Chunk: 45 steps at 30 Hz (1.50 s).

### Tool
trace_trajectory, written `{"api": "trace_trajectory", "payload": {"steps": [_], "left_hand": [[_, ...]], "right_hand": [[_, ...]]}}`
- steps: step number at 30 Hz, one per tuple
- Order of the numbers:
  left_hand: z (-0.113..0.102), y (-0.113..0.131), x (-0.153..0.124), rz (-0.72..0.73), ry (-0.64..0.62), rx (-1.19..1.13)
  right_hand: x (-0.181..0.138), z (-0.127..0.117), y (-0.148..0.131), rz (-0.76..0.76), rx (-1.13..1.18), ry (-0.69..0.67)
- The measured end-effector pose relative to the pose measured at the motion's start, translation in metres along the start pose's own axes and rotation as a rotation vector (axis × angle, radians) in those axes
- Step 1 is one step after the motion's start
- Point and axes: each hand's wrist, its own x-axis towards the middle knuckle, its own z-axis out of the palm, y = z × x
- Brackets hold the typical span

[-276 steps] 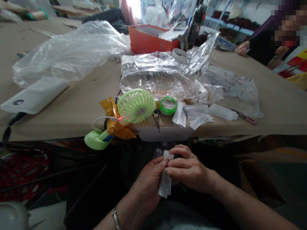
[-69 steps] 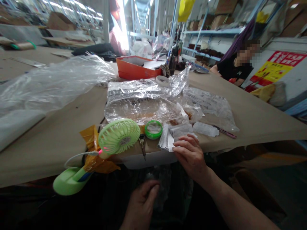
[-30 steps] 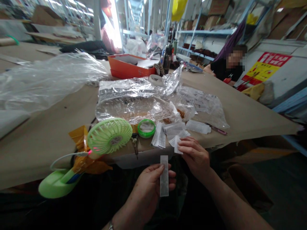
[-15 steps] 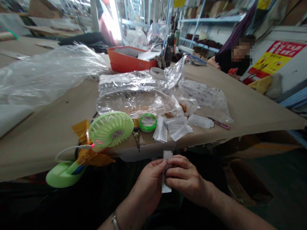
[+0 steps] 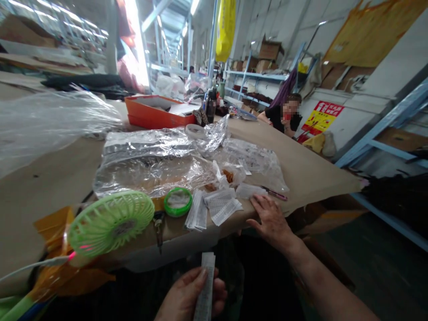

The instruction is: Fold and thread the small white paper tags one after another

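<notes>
My left hand is low in the middle, thumb and fingers closed on a narrow white printed label strip that stands upright. My right hand reaches to the table's front edge, its fingers spread and fingertips at a small stack of white labels; nothing shows gripped in it. Left of that stack lie a fanned pile of printed labels and a pile of label strips. A pink pen rests just beyond my right fingers.
A green round container, a screwdriver-like tool and a green fan line the front edge. Behind lie clear plastic bags, a tape roll and an orange box. A person sits at the far right.
My right hand has left the label strip and moved up and right to the stack on the table. My left hand keeps the strip, now lower left in view. The camera view has shifted.
</notes>
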Motion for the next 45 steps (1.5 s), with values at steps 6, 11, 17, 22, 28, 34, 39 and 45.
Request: {"api": "trace_trajectory", "payload": {"steps": [6, 11, 17, 22, 28, 34, 39, 45], "left_hand": [[-0.008, 0.000, -0.003, -0.014, 0.053, 0.022], [-0.008, 0.002, -0.008, 0.002, 0.082, 0.046], [-0.007, 0.001, -0.012, 0.015, 0.080, 0.063], [-0.013, -0.002, -0.010, 0.030, 0.044, 0.038], [-0.014, -0.003, -0.014, 0.047, 0.009, 0.035], [-0.006, 0.000, -0.027, 0.015, 0.014, 0.077], [-0.005, 0.002, -0.030, 0.094, -0.093, -0.008], [-0.019, 0.001, -0.025, 0.138, -0.080, -0.290]], "right_hand": [[-0.012, -0.002, 0.010, -0.058, 0.065, 0.060], [-0.009, -0.006, 0.022, -0.074, 0.127, 0.067], [-0.005, -0.008, 0.026, -0.093, 0.178, 0.050], [-0.005, -0.005, 0.025, -0.130, 0.183, 0.079], [-0.010, -0.009, 0.029, -0.094, 0.295, 0.205], [-0.019, -0.033, -0.055, -0.083, 0.779, 0.509], [-0.029, -0.025, -0.141, -0.521, 0.811, 0.263], [-0.031, -0.008, -0.149, -0.646, 0.739, 0.192]]}}
